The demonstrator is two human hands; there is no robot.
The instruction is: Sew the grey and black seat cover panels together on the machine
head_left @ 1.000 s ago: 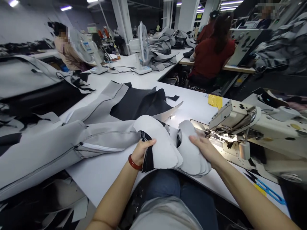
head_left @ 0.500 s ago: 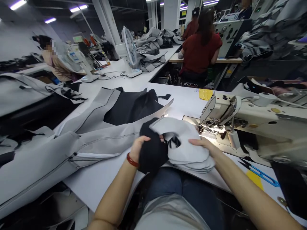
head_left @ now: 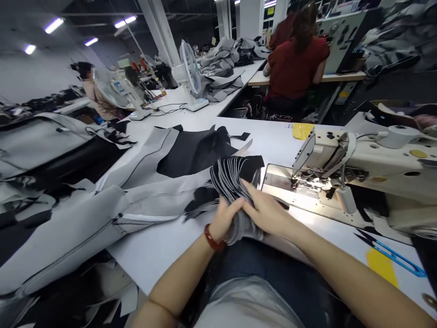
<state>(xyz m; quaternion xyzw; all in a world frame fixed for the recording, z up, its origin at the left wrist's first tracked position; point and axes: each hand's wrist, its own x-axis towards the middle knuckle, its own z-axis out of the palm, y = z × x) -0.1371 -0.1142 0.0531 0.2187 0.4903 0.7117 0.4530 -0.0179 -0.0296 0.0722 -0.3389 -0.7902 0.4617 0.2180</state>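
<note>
A thick stack of cut fabric pieces (head_left: 230, 175), black on one face with pale edges, is bunched up at the table's front edge above my lap. My left hand (head_left: 228, 216) grips its lower left side, the thumb lying across it. From the right, my right hand (head_left: 264, 207) closes on the same stack, its fingers over the fanned edges. The two hands almost meet. Just left of the stack, more black layers (head_left: 201, 200) spread out over a large grey panel (head_left: 150, 200) with a seam along it. Parts of the stack are hidden behind my hands.
A sewing machine (head_left: 321, 173) with its lamp lit stands right of my hands. Blue thread snips (head_left: 392, 255) and a yellow piece (head_left: 382, 269) lie nearer me. Grey and black panels (head_left: 58, 150) are heaped left. A fan (head_left: 191, 75) and a seated co-worker (head_left: 297, 64) are farther back.
The stack has turned from its flat pale face to its fanned black and pale edges. My hands have come closer together around it. The view has shifted slightly.
</note>
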